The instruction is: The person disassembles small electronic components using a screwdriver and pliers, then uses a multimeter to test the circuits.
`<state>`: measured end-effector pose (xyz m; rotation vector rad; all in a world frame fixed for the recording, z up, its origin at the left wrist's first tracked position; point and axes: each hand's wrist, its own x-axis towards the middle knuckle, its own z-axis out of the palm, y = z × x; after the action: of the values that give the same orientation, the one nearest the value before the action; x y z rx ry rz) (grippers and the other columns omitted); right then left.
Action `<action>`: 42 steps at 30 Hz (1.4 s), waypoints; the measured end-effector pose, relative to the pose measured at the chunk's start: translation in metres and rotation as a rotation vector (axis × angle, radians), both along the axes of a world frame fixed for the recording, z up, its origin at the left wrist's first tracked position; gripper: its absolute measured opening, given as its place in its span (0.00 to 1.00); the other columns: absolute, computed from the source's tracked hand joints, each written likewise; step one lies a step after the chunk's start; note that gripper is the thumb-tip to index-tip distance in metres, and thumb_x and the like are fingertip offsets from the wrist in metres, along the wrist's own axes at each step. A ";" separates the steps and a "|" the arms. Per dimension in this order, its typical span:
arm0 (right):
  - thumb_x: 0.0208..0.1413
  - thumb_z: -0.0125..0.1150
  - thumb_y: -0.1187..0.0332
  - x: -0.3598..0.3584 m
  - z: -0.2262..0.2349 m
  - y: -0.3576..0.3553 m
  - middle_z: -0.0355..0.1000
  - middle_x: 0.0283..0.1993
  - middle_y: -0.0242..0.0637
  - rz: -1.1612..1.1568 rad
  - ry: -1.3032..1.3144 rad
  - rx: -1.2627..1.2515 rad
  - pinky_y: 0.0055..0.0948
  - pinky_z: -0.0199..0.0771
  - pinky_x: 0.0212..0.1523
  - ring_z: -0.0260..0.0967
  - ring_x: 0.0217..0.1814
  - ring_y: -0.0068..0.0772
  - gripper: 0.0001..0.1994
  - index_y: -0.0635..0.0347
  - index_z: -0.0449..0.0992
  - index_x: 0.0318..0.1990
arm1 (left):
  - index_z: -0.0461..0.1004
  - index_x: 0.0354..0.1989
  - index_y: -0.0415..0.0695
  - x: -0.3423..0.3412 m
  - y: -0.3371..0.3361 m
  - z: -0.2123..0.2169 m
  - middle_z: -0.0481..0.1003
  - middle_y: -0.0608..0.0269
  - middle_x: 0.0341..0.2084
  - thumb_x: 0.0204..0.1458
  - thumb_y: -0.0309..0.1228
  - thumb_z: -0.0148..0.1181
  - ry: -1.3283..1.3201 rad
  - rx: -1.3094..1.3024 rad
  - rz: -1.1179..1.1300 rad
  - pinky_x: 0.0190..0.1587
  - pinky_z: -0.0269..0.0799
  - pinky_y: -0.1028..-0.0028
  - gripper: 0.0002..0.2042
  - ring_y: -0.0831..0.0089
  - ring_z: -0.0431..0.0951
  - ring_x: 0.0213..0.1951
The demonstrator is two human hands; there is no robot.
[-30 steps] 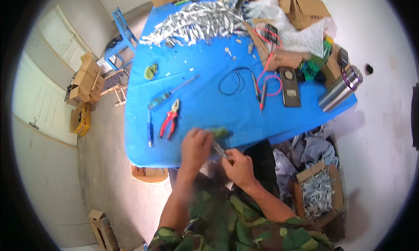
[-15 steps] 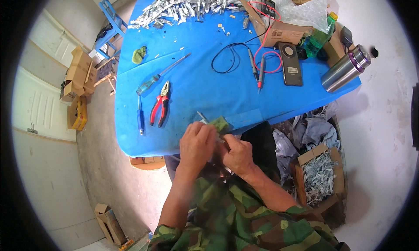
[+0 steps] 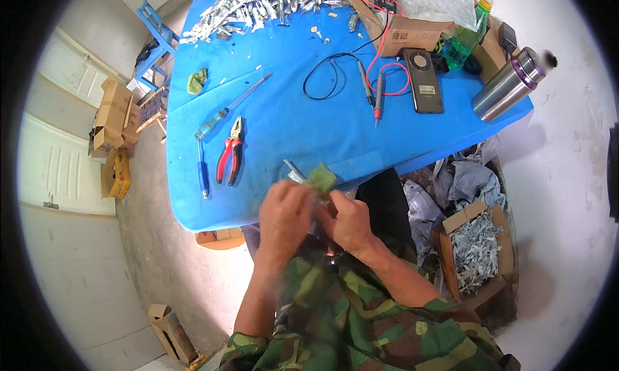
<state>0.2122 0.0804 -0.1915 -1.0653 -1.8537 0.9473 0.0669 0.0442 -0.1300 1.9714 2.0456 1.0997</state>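
Head view: both hands are working at the near table (image 3: 271,132) edge. Left hand (image 3: 285,211) and right hand (image 3: 348,221) are pinching a small green board (image 3: 321,177) w/ a metal strip; fingers closed on it, exact grip blurred. Imo best keeping it over the table, pliers (image 3: 230,158) just left if it's sticking.

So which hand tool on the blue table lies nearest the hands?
The red-handled pliers; the blue-handled screwdriver lies farther left, and the long screwdriver lies farther up the table.
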 end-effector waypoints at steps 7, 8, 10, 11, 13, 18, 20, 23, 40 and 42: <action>0.54 0.71 0.67 0.000 -0.002 0.002 0.76 0.25 0.46 0.003 -0.035 0.000 0.48 0.72 0.27 0.76 0.28 0.57 0.09 0.58 0.76 0.37 | 0.80 0.36 0.40 0.005 0.005 -0.008 0.77 0.56 0.31 0.52 0.23 0.67 0.084 -0.028 0.012 0.39 0.75 0.60 0.04 0.54 0.79 0.37; 0.54 0.71 0.67 -0.001 -0.001 0.002 0.76 0.25 0.46 0.002 -0.031 -0.003 0.48 0.72 0.27 0.76 0.28 0.56 0.10 0.59 0.77 0.38 | 0.80 0.35 0.40 0.002 0.009 -0.006 0.77 0.56 0.31 0.52 0.23 0.67 0.114 -0.018 0.033 0.38 0.74 0.60 0.04 0.54 0.79 0.37; 0.53 0.72 0.67 0.000 0.000 0.002 0.76 0.25 0.46 -0.003 -0.026 -0.011 0.48 0.73 0.27 0.76 0.28 0.56 0.10 0.59 0.78 0.38 | 0.79 0.35 0.40 -0.008 0.016 -0.013 0.77 0.56 0.31 0.53 0.24 0.67 0.125 0.014 0.067 0.38 0.74 0.60 0.04 0.55 0.78 0.37; 0.53 0.72 0.67 -0.001 -0.001 0.001 0.77 0.25 0.46 -0.007 -0.019 -0.004 0.48 0.73 0.27 0.76 0.27 0.55 0.10 0.59 0.78 0.39 | 0.79 0.35 0.41 -0.012 0.019 -0.014 0.77 0.56 0.31 0.53 0.24 0.67 0.140 0.023 0.085 0.38 0.74 0.60 0.04 0.55 0.78 0.37; 0.53 0.72 0.67 -0.002 -0.003 0.000 0.77 0.25 0.46 -0.015 -0.005 0.008 0.47 0.73 0.27 0.76 0.27 0.55 0.10 0.59 0.78 0.39 | 0.79 0.35 0.41 -0.020 0.023 -0.018 0.77 0.56 0.31 0.53 0.25 0.67 0.141 0.035 0.116 0.38 0.73 0.60 0.04 0.54 0.78 0.36; 0.53 0.72 0.68 -0.003 0.001 0.001 0.77 0.26 0.47 -0.024 -0.024 -0.019 0.48 0.72 0.28 0.76 0.28 0.56 0.10 0.60 0.78 0.38 | 0.79 0.34 0.40 -0.017 0.024 -0.010 0.77 0.56 0.30 0.53 0.24 0.67 0.104 0.041 0.107 0.38 0.73 0.60 0.03 0.55 0.78 0.36; 0.54 0.71 0.68 -0.002 -0.001 0.001 0.76 0.26 0.48 -0.010 -0.025 -0.010 0.48 0.72 0.28 0.76 0.29 0.57 0.09 0.60 0.76 0.37 | 0.80 0.34 0.40 -0.012 0.015 -0.005 0.77 0.56 0.30 0.53 0.24 0.67 0.055 0.025 0.069 0.38 0.74 0.60 0.03 0.55 0.79 0.36; 0.55 0.70 0.68 -0.001 -0.004 0.002 0.75 0.26 0.49 0.020 -0.006 0.003 0.50 0.71 0.28 0.75 0.29 0.59 0.09 0.60 0.74 0.35 | 0.80 0.35 0.41 0.009 -0.003 0.000 0.77 0.56 0.32 0.53 0.24 0.67 0.042 -0.015 -0.046 0.39 0.75 0.61 0.03 0.55 0.79 0.37; 0.53 0.71 0.68 -0.002 0.003 0.003 0.78 0.27 0.48 -0.006 -0.043 -0.096 0.48 0.75 0.29 0.78 0.29 0.56 0.10 0.61 0.77 0.38 | 0.80 0.35 0.42 -0.013 0.027 -0.007 0.77 0.57 0.32 0.53 0.24 0.66 0.158 -0.034 0.086 0.38 0.75 0.61 0.03 0.55 0.78 0.37; 0.54 0.70 0.68 0.000 -0.001 0.005 0.77 0.27 0.49 0.007 -0.041 -0.049 0.49 0.74 0.29 0.76 0.30 0.58 0.10 0.61 0.76 0.37 | 0.80 0.35 0.42 -0.007 0.017 0.001 0.77 0.57 0.32 0.53 0.24 0.66 0.056 -0.079 0.012 0.38 0.75 0.61 0.03 0.54 0.78 0.37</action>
<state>0.2125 0.0855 -0.1926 -1.1154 -1.8775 0.9860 0.0599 0.0612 -0.1293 1.9764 2.0967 0.9599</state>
